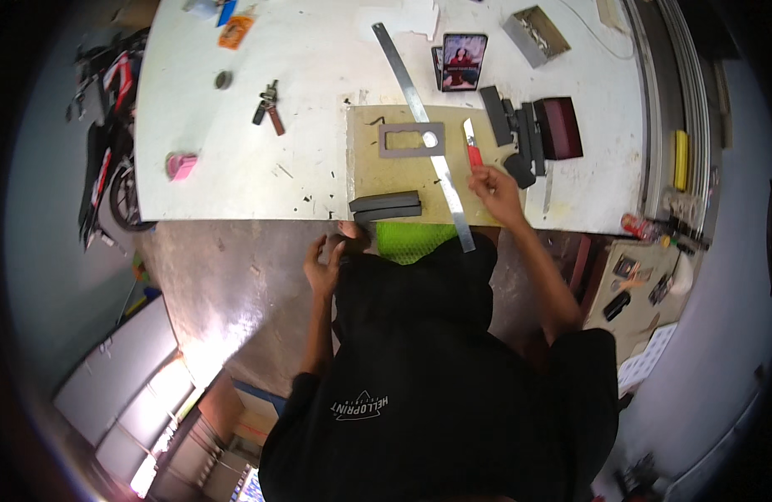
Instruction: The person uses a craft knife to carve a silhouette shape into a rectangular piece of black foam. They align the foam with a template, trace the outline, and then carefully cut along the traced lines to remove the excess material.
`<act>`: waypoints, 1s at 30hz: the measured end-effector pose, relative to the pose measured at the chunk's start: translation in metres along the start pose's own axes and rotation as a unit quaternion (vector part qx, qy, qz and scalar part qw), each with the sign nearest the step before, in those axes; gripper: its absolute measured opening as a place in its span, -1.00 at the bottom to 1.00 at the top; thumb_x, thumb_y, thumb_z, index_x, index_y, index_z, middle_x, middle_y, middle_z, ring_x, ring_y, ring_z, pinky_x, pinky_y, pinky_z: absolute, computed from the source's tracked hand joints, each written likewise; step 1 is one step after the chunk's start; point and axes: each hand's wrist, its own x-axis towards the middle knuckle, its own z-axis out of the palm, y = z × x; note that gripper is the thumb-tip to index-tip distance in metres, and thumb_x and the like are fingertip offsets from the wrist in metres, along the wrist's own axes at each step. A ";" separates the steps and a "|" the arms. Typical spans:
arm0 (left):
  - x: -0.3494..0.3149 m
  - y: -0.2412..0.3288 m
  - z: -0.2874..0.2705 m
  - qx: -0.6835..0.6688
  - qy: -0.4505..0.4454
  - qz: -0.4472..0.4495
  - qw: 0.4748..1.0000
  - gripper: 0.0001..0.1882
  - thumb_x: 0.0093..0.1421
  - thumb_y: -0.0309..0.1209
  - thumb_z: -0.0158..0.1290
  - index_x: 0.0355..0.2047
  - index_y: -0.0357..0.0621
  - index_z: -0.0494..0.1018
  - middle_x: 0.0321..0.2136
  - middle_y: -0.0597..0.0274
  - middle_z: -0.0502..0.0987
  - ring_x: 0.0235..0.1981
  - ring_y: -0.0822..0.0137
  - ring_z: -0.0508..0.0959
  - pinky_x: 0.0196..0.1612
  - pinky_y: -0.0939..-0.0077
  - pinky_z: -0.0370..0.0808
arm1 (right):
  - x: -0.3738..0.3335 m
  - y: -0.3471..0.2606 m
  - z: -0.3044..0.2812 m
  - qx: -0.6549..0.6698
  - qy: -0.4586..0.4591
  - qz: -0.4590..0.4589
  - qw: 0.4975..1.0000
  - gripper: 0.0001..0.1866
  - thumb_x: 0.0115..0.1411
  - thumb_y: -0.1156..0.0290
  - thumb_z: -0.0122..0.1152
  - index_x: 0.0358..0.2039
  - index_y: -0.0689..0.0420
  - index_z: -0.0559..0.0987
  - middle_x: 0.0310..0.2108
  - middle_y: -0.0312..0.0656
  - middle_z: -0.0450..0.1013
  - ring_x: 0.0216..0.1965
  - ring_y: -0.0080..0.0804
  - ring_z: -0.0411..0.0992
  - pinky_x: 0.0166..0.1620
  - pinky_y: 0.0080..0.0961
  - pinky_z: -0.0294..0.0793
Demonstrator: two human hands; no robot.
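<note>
Clamping right-hand fingers (481, 177) on a red knife (475, 156) above the white desk (306, 63)! Holding the left hand (322, 269) off its near edge, fingers apart. Farther left, a motorbike (96, 159).

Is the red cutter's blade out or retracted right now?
Out: a bright blade projects past the far end of the red cutter, whose near end the right hand grips.

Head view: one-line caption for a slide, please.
The right hand grips a red-handled knife over a yellowish mat crossed by a metal ruler; the left hand is off the table.
</note>
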 end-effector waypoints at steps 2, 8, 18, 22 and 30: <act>0.040 0.011 0.015 -0.020 -0.089 0.069 0.993 -0.31 0.12 -0.32 0.39 0.20 -0.31 0.40 0.00 -0.11 0.59 -0.01 0.08 0.61 0.08 0.29 0.51 | -0.030 -0.002 0.036 -0.028 -0.002 0.018 0.999 -0.66 0.27 0.49 0.29 0.05 0.25 0.56 -0.14 -0.18 0.61 -0.15 -0.50 0.56 -0.08 -0.55 0.53; 0.058 0.026 0.048 -0.081 -0.174 0.175 0.966 -0.23 0.24 -0.56 0.16 0.42 -0.32 0.10 0.27 -0.24 0.35 0.24 -0.08 0.42 0.29 0.24 0.34 | -0.070 -0.001 0.121 -0.137 -0.025 -0.075 0.987 -0.19 0.18 0.74 -0.02 0.46 0.24 0.05 0.39 0.19 0.16 0.42 0.09 0.16 0.41 -0.22 0.14; 0.039 -0.018 0.109 0.024 0.025 0.310 0.950 -0.48 0.18 -0.75 -0.01 0.20 -0.46 0.39 0.08 -0.21 0.56 0.22 -0.03 0.51 0.41 0.11 0.10 | -0.048 0.067 0.167 -0.214 0.088 -0.290 0.929 -0.23 0.18 0.83 -0.09 0.44 0.38 0.04 0.36 0.28 0.19 0.37 0.18 0.23 0.38 -0.20 0.23; 0.044 -0.030 0.101 -0.084 -0.011 0.225 0.971 -0.62 0.25 -0.62 0.11 0.10 -0.37 0.49 -0.11 -0.03 0.65 -0.11 0.17 0.64 0.19 0.26 0.33 | -0.046 0.058 0.170 -0.198 0.147 -0.291 0.924 -0.49 0.26 0.62 0.20 0.23 0.43 0.40 0.15 0.21 0.44 0.11 0.01 0.52 0.14 -0.28 0.50; 0.057 0.000 0.050 -0.414 -0.162 0.049 0.894 -0.69 0.28 -0.53 0.22 -0.02 -0.46 0.52 -0.26 0.18 0.63 -0.27 0.54 0.56 -0.12 0.65 0.48 | -0.064 0.010 0.139 0.183 0.037 -0.108 0.976 -0.58 0.30 0.50 0.33 0.09 0.45 0.47 -0.17 -0.16 0.53 -0.19 -0.59 0.49 -0.07 -0.63 0.51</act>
